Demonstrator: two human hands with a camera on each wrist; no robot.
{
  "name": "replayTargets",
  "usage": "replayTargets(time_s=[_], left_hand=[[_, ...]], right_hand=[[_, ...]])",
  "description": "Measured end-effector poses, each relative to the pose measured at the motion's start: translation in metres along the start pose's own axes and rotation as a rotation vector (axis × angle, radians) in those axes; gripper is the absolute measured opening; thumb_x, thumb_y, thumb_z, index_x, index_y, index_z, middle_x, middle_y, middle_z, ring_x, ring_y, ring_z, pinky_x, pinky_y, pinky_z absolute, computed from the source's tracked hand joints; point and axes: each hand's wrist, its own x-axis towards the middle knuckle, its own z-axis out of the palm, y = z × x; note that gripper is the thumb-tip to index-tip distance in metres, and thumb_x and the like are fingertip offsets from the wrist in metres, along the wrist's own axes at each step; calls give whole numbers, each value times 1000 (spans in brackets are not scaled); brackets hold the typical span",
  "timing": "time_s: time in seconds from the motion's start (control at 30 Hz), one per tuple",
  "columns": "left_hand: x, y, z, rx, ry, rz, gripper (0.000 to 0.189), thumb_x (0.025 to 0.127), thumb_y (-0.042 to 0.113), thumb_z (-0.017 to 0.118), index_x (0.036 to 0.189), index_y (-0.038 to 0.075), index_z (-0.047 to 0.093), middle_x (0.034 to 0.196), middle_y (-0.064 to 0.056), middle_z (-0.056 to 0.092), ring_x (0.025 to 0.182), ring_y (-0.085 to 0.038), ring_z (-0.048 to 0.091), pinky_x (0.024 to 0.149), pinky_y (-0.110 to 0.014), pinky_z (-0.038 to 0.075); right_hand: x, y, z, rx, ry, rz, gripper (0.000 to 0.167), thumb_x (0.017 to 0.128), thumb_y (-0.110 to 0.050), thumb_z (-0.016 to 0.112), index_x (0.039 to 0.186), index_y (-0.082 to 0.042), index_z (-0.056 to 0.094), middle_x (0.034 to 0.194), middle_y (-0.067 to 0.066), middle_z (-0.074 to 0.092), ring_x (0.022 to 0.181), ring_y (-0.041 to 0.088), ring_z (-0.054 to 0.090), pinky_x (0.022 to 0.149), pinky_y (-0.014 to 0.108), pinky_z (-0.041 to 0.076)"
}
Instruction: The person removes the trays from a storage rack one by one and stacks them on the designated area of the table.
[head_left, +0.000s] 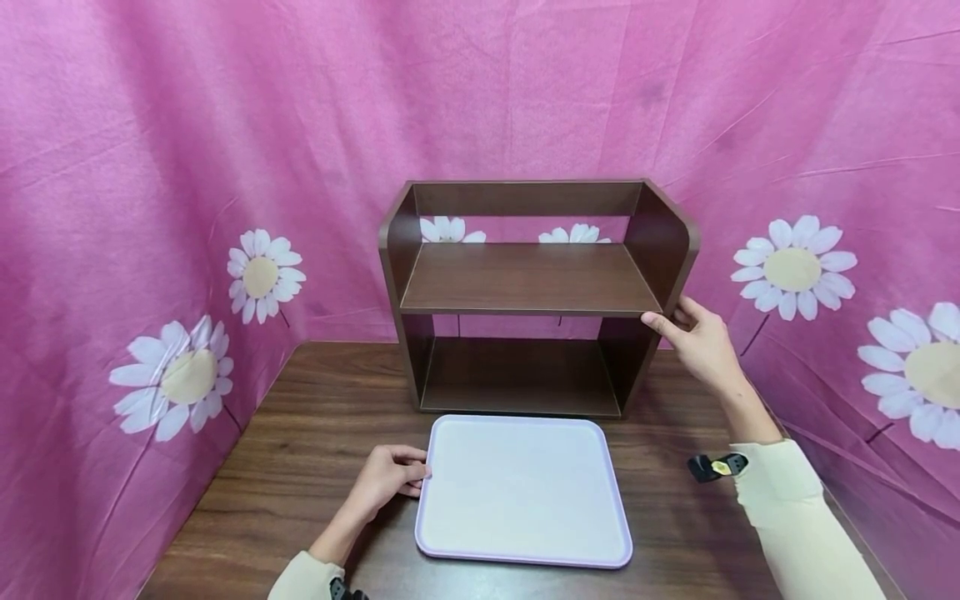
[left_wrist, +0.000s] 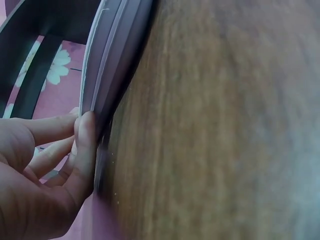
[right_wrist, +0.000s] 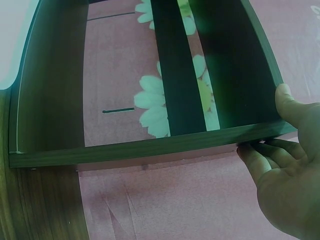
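A white rectangular tray (head_left: 522, 492) with a lavender rim lies on the wooden table, just in front of a dark brown two-tier shelf (head_left: 529, 279). My left hand (head_left: 390, 479) pinches the tray's left edge; in the left wrist view the thumb and index fingertip meet at the layered rim (left_wrist: 112, 55). At the shelf's right side, my right hand (head_left: 701, 342) grips the side panel (right_wrist: 150, 154). Its thumb (right_wrist: 285, 102) lies on the front edge near the middle board, and the other fingers reach behind the panel's outer face, their tips partly hidden.
Both shelf tiers hold nothing. Pink curtains (head_left: 517, 92) printed with white daisies (head_left: 793, 267) close off the back and both sides. The wood-grain table (head_left: 292, 467) extends left and right of the tray. Each wrist wears a small black device (head_left: 705, 468) at the sleeve.
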Motion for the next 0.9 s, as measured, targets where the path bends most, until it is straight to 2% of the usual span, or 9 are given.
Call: replayTargets(time_s=[0.27,0.47,0.63,0.9], left_hand=[[1,0,-1,-1,-21,-5,34,92,-2,73,121,-17,64,86,-5,73,68,-12,69,67,-32,66],[0,2,0,3,-31,-8,36,93,1,74,122,-17,64,90,-9,73,69,-13,69,67,-32,67],[1,2,-3,7,-53,-18,34,97,4,72,121,-18,63,90,-8,73,69,-14,69,66,-32,66],[6,9,-13,49,-60,7,28,100,7,68,115,-16,66,90,-8,74,70,-14,68,63,-28,63]], right_hand=[[1,1,0,5,13,-17,65,102,-40,73,152,-2,55,139,29,64,96,-17,56,74,3,46],[1,1,-1,-1,16,-18,65,102,-40,73,152,-3,55,139,29,64,95,-17,56,74,3,46],[1,0,0,-9,29,-26,63,101,-39,74,150,-2,57,138,29,65,94,-18,56,74,2,46],[-3,-2,0,-109,100,-42,57,99,-43,76,140,-4,67,130,26,71,86,-24,53,70,3,43]])
